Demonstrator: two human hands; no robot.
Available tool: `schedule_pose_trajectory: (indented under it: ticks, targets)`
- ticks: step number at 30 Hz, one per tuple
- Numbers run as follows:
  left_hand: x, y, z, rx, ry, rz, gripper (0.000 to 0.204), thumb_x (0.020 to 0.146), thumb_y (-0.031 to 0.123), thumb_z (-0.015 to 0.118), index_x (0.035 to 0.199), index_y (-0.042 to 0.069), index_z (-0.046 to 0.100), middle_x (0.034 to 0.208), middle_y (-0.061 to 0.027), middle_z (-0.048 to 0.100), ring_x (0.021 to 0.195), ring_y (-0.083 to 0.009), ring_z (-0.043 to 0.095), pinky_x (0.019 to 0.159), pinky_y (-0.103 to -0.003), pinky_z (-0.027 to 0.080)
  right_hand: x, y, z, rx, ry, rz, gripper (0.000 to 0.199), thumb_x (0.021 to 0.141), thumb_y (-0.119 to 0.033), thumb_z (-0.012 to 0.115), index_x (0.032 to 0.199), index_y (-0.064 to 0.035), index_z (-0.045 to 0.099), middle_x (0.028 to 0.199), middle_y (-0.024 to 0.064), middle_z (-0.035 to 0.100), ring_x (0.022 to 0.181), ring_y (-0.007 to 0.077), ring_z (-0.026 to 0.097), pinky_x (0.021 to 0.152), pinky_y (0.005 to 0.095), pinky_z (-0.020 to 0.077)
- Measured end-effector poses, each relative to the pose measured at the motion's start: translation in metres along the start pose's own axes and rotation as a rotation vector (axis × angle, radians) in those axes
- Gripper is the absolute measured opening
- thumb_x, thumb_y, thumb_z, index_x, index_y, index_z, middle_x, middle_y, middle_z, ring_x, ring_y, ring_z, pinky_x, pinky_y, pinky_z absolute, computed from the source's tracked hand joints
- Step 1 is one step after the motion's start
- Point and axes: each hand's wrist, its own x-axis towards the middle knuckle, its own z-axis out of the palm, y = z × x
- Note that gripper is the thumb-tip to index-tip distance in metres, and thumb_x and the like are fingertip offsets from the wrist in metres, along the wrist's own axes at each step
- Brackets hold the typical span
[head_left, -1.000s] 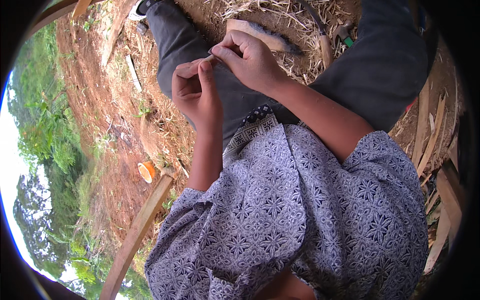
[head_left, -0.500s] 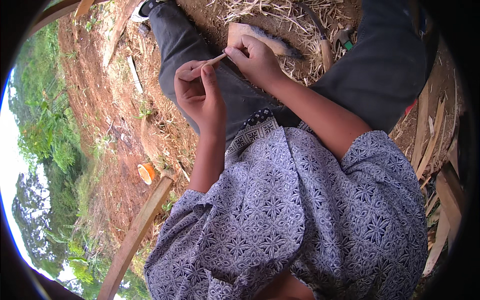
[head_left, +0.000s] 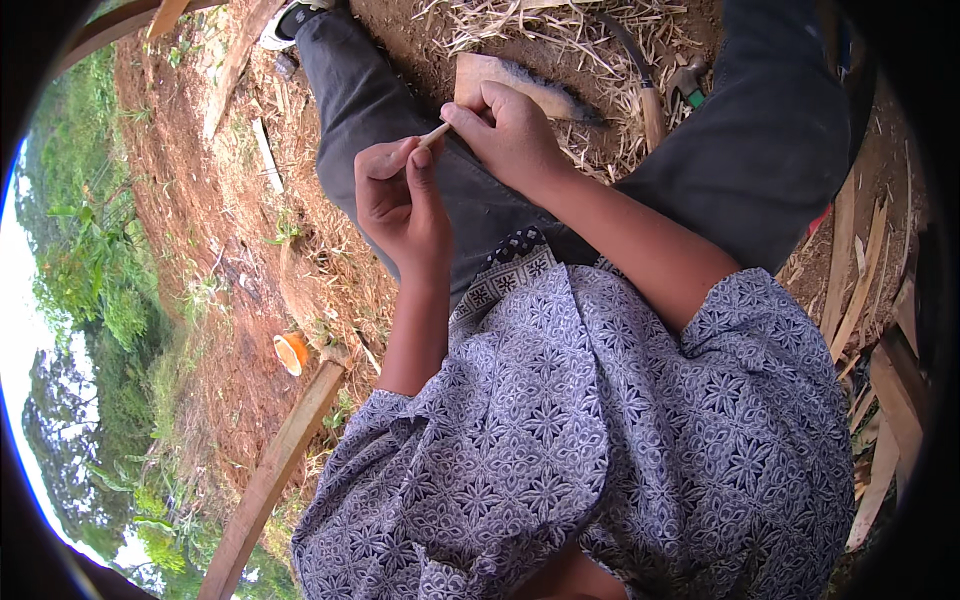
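Pinching 1 slender, pale stick
Left hand and right hand are pinching its ends, closed-fingered; beyond the grip, a flat, dark-edged slab is lying.

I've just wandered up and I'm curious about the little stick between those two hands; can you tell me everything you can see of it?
The small stick is thin, pale and straight, and looks like wood. It slants upward to the right in the picture, in front of the dark trousers. The left hand pinches its lower end and the right hand its upper end, so both tips are hidden. Finer surface detail is too small to tell.
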Motion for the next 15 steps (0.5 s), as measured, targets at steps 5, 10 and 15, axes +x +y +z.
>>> schedule_pose_trajectory:
  ticks: [5,10,15]
  targets:
    - [0.001,0.003,0.003,-0.076,0.003,-0.042,0.006,0.103,0.001,0.064,0.105,-0.003,0.060,0.108,-0.0086,0.061,0.101,-0.0147,0.066,0.095,-0.033,0.060,0.004,-0.003,-0.004,0.069,-0.025,-0.060,0.028,0.095,-0.026,0.075,0.080,-0.0032,0.067,0.069,0.0072,0.068,0.062,0.0132,0.063,0.057,0.0316,0.0471]
    - [-0.001,0.001,0.001,-0.079,0.002,-0.033,0.007,0.103,0.001,0.065,0.106,-0.003,0.060,0.109,-0.0085,0.061,0.101,-0.0145,0.066,0.097,-0.033,0.059,-0.010,-0.029,0.001,0.253,-0.055,-0.167,0.024,0.095,-0.022,0.074,0.081,-0.0034,0.067,0.069,0.0072,0.067,0.062,0.0127,0.062,0.057,0.0322,0.0467]
    - [0.001,0.000,0.004,-0.092,0.017,-0.036,0.006,0.102,0.001,0.065,0.105,-0.003,0.060,0.109,-0.0076,0.060,0.100,-0.0139,0.066,0.096,-0.033,0.060,-0.005,-0.020,0.003,0.193,-0.035,-0.140,0.026,0.095,-0.023,0.074,0.080,-0.0033,0.066,0.068,0.0065,0.066,0.061,0.0123,0.061,0.057,0.0310,0.0481]
